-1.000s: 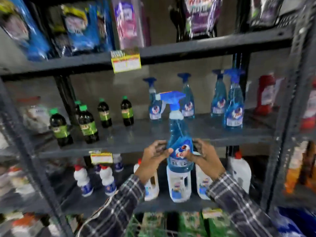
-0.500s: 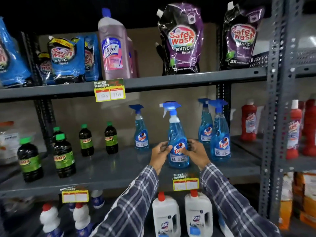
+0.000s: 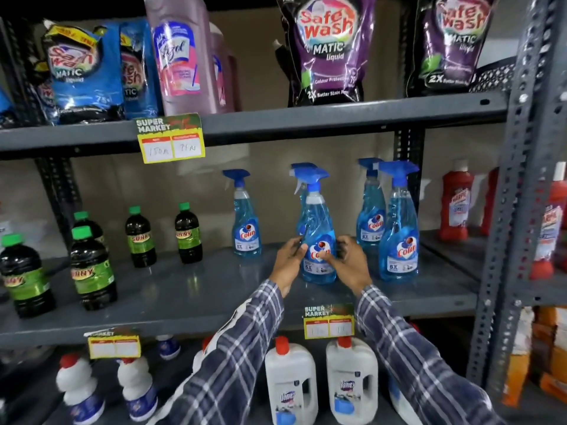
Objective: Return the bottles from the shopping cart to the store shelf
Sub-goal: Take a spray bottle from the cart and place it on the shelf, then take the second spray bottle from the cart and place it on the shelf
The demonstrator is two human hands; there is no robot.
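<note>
Head view: grey metal shelving (image 3: 337, 118) fills the frame, three tiers showing.
Top tier: blue pouches (image 3: 82, 72) at upper left, a pink bottle (image 3: 181, 56) beside them, purple pouches (image 3: 328, 47) at upper centre and right.
Middle shelf (image 3: 190, 296): dark green-capped bottles (image 3: 92, 265) at left; four more blue spray bottles (image 3: 397, 225) stand around the held one, one directly behind it, two just to its right.
Bottom tier: white jugs (image 3: 291, 381) with red caps at lower centre.
Held spray bottle (image 3: 317, 234): frame centre, upright, long axis vertical, base on or just above the middle shelf, nozzle pointing frame left.
Left hand (image 3: 288, 259): fingers wrapped on the bottle's lower left side.
Right hand (image 3: 349, 259): fingers curled against its lower right side.
Price tags (image 3: 170, 138): clipped to shelf edges.
</note>
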